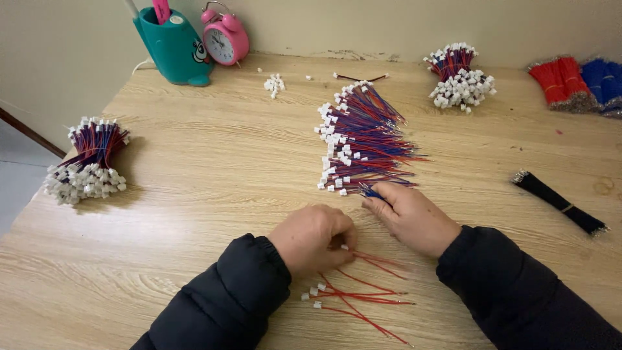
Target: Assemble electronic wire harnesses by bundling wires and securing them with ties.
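My left hand (314,238) rests on the wooden table (207,168), fingers curled around a small white connector with a red wire trailing right. Several loose red wires with white connectors (356,295) lie just below it. My right hand (411,217) sits to the right, its fingertips pinching a blue wire at the near end of a spread pile of red-and-blue wires with white connectors (363,139). Both sleeves are dark and padded.
A tied bundle of connector wires (87,162) lies at the left edge, another (457,78) at the back right. Red (557,81) and blue wire bundles (602,81) sit far right, a black bundle (560,202) nearer. A teal pen holder (172,45), pink alarm clock (223,35) and loose connectors (274,84) stand at the back.
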